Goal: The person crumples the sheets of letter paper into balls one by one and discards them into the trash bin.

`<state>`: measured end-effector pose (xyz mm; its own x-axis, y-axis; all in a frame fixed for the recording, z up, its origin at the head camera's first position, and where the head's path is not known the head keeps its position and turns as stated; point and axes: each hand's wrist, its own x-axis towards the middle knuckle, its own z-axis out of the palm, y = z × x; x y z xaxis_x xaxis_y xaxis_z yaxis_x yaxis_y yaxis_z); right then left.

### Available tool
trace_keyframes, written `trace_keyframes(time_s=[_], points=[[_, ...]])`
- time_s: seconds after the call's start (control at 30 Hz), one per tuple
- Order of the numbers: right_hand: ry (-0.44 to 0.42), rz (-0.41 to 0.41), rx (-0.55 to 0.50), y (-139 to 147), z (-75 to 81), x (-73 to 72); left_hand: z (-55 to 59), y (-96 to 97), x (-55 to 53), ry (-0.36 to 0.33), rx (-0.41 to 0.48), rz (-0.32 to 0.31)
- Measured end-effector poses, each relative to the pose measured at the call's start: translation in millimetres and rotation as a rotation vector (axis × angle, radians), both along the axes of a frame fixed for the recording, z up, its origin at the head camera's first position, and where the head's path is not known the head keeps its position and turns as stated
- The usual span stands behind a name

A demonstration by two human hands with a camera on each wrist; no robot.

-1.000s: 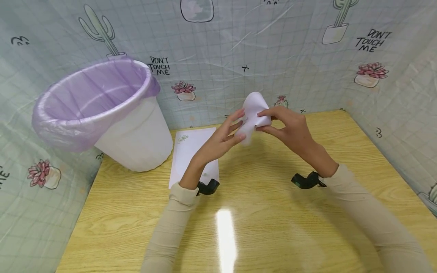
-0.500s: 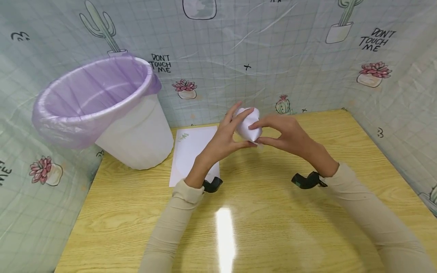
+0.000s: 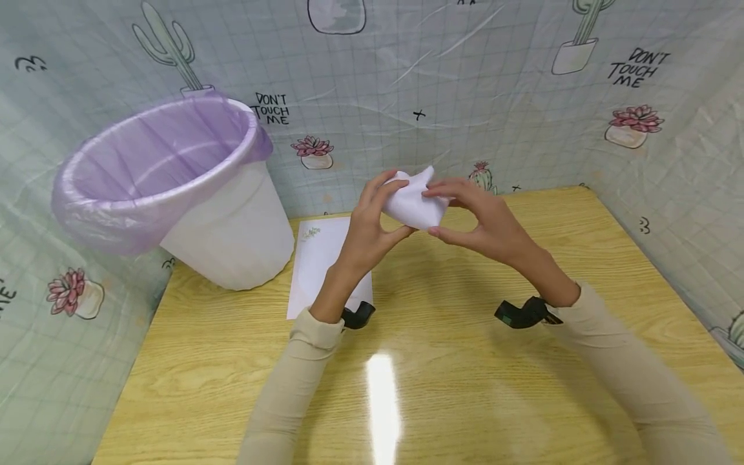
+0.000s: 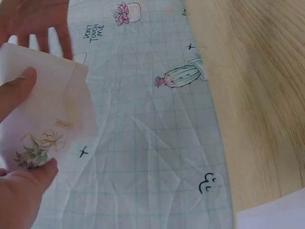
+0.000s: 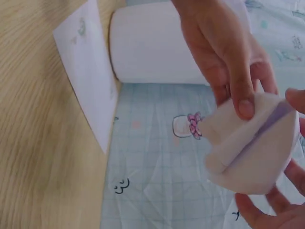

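Left hand [image 3: 365, 226]: paper [image 3: 414, 208] is gripped at its left by curled fingers [image 3: 391, 190].
Right hand [image 3: 494, 223]: opposite edge is pinched.
Paper: crumpled, held between both hands above the bench [image 3: 447, 387]; long axis seemingly crosswise, partly hidden.
Lined bin [image 3: 241, 226]: set leftward, nearer the left hand.

At ten o'clock a white bin [image 3: 232, 232] is lined with a purple bag [image 3: 165, 148] — at its four o'clock, a flat sheet [image 3: 318, 258] is laid on the tabletop [image 3: 465, 387]; twelve is filled by cactus-printed cloth [image 3: 476, 123].
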<state>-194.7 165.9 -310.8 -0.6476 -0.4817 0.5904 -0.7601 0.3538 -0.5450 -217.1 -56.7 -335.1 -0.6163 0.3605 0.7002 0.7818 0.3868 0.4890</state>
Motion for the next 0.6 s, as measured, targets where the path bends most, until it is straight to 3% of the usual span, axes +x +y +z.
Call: trace_keyframes(time_s=[0.17, 0.4, 0.6], points=[[-0.179, 0.057, -0.027, 2.6, 1.8, 1.3, -0.5, -2.2, 0.5, 0.035, 0.075, -0.037], [-0.132, -0.019, 0.135, 5.6, -1.3, 1.2, -0.2, -5.0, 1.3, 0.08, 0.118, -0.122], [-0.242, 0.086, 0.01, 7.4, -3.3, -0.4, 6.7, -3.5, 7.9, 0.006, 0.191, -0.228]])
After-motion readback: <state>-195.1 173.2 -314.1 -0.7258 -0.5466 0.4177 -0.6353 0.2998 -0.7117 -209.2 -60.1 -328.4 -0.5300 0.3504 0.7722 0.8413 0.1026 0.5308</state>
